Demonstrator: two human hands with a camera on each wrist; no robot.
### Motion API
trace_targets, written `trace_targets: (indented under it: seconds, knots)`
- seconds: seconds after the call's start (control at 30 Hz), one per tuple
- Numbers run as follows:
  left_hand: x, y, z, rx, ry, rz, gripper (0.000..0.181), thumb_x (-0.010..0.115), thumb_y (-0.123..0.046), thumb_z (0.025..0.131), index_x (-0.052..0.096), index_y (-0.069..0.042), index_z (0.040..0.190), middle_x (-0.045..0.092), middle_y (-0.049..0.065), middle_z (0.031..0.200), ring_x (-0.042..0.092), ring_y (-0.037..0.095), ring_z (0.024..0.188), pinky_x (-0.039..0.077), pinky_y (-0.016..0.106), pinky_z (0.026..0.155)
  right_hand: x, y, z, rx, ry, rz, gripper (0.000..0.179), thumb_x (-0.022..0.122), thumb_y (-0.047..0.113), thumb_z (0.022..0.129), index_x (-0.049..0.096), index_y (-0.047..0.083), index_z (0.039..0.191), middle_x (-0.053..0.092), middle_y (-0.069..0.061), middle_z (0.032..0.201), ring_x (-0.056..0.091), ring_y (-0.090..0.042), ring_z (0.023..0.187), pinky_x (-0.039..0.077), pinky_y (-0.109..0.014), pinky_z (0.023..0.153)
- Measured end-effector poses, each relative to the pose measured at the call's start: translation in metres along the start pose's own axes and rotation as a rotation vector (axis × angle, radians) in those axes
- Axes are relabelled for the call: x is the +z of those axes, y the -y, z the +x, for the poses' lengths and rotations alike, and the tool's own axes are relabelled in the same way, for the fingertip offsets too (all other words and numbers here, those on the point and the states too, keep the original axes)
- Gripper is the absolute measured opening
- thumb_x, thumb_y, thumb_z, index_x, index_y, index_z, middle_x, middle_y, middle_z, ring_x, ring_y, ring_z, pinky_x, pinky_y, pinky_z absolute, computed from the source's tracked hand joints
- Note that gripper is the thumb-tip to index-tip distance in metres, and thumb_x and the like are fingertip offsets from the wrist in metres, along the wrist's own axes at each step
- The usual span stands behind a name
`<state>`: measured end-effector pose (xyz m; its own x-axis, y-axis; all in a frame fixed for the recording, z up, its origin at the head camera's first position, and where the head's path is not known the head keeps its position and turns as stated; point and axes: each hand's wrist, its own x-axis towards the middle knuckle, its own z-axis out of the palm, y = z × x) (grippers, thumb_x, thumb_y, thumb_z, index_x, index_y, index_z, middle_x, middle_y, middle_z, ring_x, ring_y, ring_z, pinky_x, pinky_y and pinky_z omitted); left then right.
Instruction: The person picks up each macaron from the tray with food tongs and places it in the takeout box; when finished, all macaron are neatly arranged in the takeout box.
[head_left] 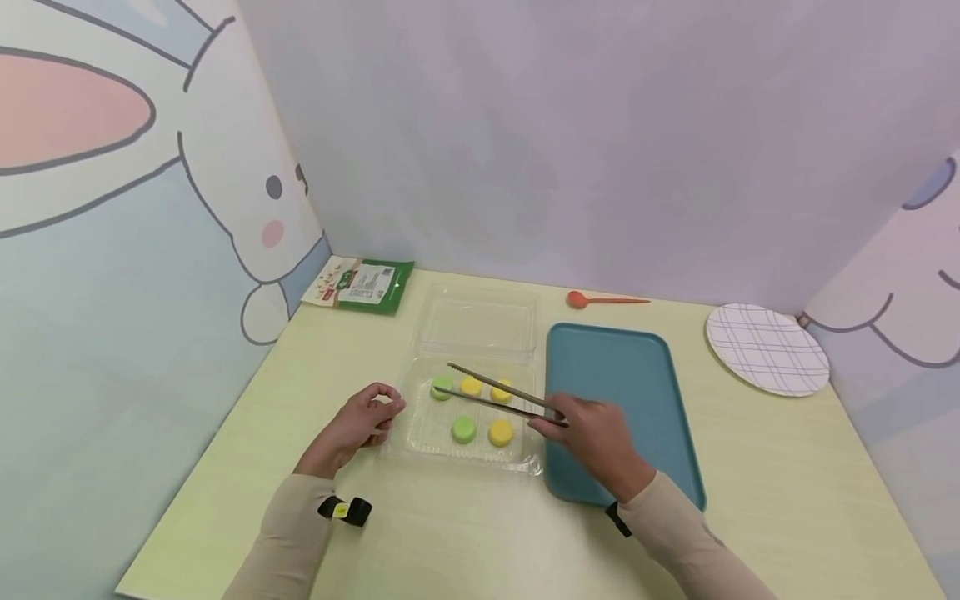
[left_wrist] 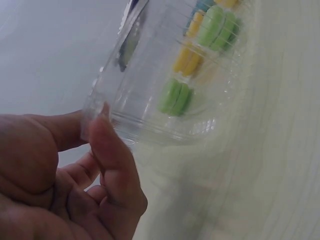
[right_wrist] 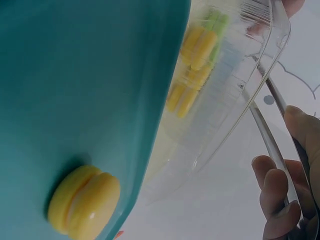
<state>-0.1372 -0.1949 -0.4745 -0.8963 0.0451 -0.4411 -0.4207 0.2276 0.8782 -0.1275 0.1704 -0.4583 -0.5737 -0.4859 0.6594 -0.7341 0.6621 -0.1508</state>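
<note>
A clear plastic box (head_left: 465, 457) with its lid (head_left: 480, 325) folded back holds several macarons. Green ones (head_left: 463, 429) lie to the left and yellow ones (head_left: 501, 432) to the right. My left hand (head_left: 360, 421) pinches the box's left rim between thumb and finger. In my right hand (head_left: 596, 433) are metal tongs (head_left: 480, 401), reaching over the box from the right. Their tips stand apart near the back-left green macaron (head_left: 442, 388); contact cannot be told. One yellow macaron (right_wrist: 85, 202) rests on the teal tray (head_left: 615, 367), hidden by my right hand in the head view.
Behind the tray lies a red spoon (head_left: 577, 299). A checked white plate (head_left: 768, 350) sits at the right, and a green and white packet (head_left: 360, 284) at the back left. Walls enclose the table's back and sides.
</note>
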Motion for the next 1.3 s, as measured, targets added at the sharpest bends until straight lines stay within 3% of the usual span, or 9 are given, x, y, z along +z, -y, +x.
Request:
trace_targets:
  seconds: [0.27, 0.9, 1.3]
  knots:
    - [-0.002, 0.001, -0.002, -0.001, -0.006, -0.001, 0.023, 0.062, -0.024, 0.102, 0.053, -0.008, 0.116, 0.048, 0.004, 0.076, 0.047, 0.016, 0.066, 0.046, 0.028, 0.059, -0.011, 0.003, -0.008, -0.022, -0.061, -0.020, 0.050, 0.049, 0.056, 0.100, 0.070, 0.010, 0.097, 0.069, 0.004, 0.070, 0.061, -0.004, 0.051, 0.046, -0.026, 0.043]
    - [-0.002, 0.002, 0.000, 0.002, 0.011, 0.006, 0.022, 0.062, -0.023, 0.102, 0.053, -0.008, 0.116, 0.048, 0.003, 0.077, 0.049, 0.015, 0.068, 0.047, 0.028, 0.060, -0.036, 0.000, -0.046, 0.069, -0.094, -0.088, 0.054, 0.052, 0.060, 0.098, 0.071, 0.009, 0.092, 0.065, 0.006, 0.066, 0.052, -0.001, 0.047, 0.042, -0.023, 0.041]
    - [-0.003, 0.001, 0.000, 0.025, 0.031, 0.001, 0.021, 0.061, -0.021, 0.102, 0.052, -0.007, 0.115, 0.048, 0.004, 0.078, 0.049, 0.015, 0.069, 0.047, 0.028, 0.060, -0.049, -0.001, -0.063, 0.118, -0.134, -0.207, 0.058, 0.049, 0.066, 0.096, 0.074, 0.014, 0.087, 0.065, 0.007, 0.064, 0.049, -0.002, 0.043, 0.036, -0.024, 0.037]
